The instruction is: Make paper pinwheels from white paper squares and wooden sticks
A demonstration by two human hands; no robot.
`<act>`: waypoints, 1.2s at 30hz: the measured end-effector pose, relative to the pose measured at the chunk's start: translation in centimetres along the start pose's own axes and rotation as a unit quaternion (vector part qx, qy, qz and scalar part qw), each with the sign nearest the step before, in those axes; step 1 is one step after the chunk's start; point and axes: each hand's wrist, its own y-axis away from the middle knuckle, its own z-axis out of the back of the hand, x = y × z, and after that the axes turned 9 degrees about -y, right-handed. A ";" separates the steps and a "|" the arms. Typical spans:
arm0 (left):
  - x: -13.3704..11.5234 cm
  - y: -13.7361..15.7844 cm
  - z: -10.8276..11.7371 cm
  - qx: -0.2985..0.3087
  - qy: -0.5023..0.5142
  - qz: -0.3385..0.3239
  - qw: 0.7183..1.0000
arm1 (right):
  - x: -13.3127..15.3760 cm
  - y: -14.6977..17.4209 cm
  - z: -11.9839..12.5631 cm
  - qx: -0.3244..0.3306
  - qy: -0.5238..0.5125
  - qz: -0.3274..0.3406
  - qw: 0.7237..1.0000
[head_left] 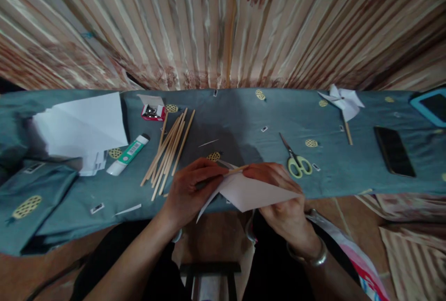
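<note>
Near the front edge of the table, my left hand (193, 187) and my right hand (282, 199) meet around a folded white paper pinwheel (249, 193). A short length of thin wooden stick (238, 170) shows between my fingers, along the top of the paper. My left hand's fingers pinch the stick's left side and touch the paper. Closed on the other side, my right hand grips the stick and the pinwheel together. My fingers hide where stick and paper meet.
Several wooden sticks (167, 152) lie left of my hands, beside a glue tube (128, 154), a red box of metal pins (153, 111) and white paper sheets (87, 124). To the right are scissors (296, 159), another pinwheel (344, 101), a phone (393, 151) and a blue-framed device (430, 106).
</note>
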 end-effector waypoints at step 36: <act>-3.8 -2.7 0.4 -0.024 0.025 -0.018 0.999 | 1.2 -1.5 0.4 -0.150 -0.020 -0.033 0.988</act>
